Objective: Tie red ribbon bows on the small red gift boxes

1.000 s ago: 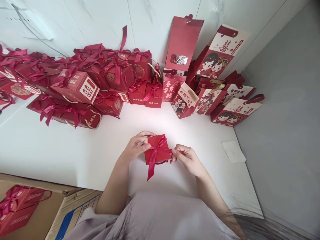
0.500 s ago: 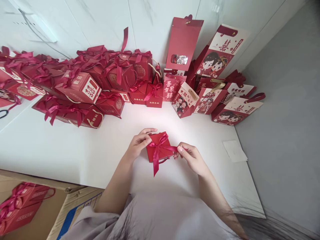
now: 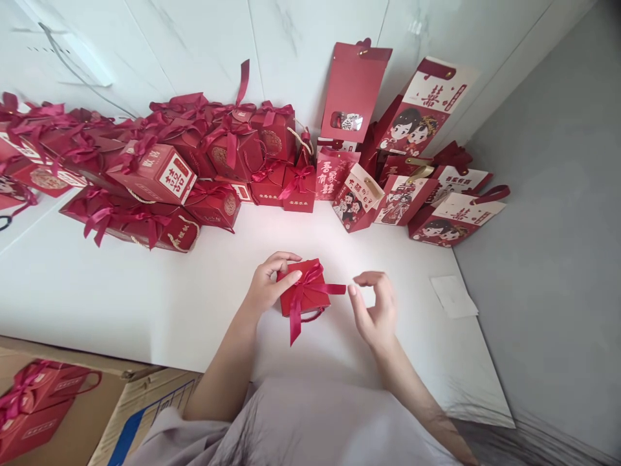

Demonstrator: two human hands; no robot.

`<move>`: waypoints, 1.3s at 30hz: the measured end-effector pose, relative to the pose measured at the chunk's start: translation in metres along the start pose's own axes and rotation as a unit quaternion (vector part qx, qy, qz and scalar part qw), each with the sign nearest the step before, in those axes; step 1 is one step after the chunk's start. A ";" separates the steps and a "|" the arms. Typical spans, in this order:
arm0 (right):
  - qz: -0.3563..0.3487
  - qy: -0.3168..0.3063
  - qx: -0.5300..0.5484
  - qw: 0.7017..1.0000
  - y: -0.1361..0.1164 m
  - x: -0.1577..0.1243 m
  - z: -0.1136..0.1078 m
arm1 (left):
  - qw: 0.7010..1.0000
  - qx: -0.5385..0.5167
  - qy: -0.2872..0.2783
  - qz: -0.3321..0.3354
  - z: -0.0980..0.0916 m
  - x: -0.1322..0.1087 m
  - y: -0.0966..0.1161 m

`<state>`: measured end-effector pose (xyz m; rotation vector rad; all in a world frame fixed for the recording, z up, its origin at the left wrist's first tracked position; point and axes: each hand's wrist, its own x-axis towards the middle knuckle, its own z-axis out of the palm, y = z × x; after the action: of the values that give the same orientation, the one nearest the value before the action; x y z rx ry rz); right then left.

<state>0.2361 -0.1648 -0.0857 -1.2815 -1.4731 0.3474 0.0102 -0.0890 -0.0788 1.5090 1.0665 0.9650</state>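
Observation:
A small red gift box (image 3: 317,299) with a cord handle is in front of me on the white table. Tied across its top is a magenta ribbon bow (image 3: 305,285), one tail hanging over the front and the other pointing right. My left hand (image 3: 272,279) grips the box's left side, thumb on top beside the bow and fingers behind it. To the right of the box, my right hand (image 3: 376,304) holds nothing, its thumb and index finger apart in a curve just beyond the ribbon's right tail.
Ribboned red boxes (image 3: 160,168) are piled along the wall at the back left. Printed red-and-white paper bags (image 3: 412,123) stand at the back right. A white paper sheet (image 3: 455,296) lies near the right edge. At lower left, a cardboard box (image 3: 111,408) holds red boxes.
My right hand has let go of the ribbon's right tail and moved slightly right. The box has shifted slightly left, and my left thumb reaches further over its top.

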 end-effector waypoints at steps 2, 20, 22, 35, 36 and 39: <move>-0.146 -0.026 -0.021 0.989 -0.009 -0.006 0.005 | 1.000 0.018 -0.006 -0.003 0.000 -0.001 0.006; -0.124 -0.160 0.014 0.979 -0.030 -0.039 0.037 | 0.993 -0.081 -0.084 -0.005 -0.006 0.001 -0.003; -0.125 -0.146 0.066 0.979 -0.030 -0.030 0.030 | 0.991 -0.070 -0.113 -0.004 -0.007 0.007 -0.002; -0.094 -0.330 0.003 0.939 -0.019 0.072 -0.013 | 0.990 0.005 -0.142 -0.015 -0.009 0.049 0.024; -0.102 -0.337 -0.002 0.936 -0.019 0.075 -0.010 | 0.995 0.032 -0.098 -0.003 -0.009 0.044 0.028; -0.123 -0.346 -0.024 0.930 -0.019 0.079 -0.002 | 0.982 0.155 0.084 0.060 -0.009 0.020 0.043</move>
<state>0.2426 -0.1073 -0.0291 -1.0324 -2.2252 0.6392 0.0136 -0.0712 -0.0335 1.7859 1.3058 1.0610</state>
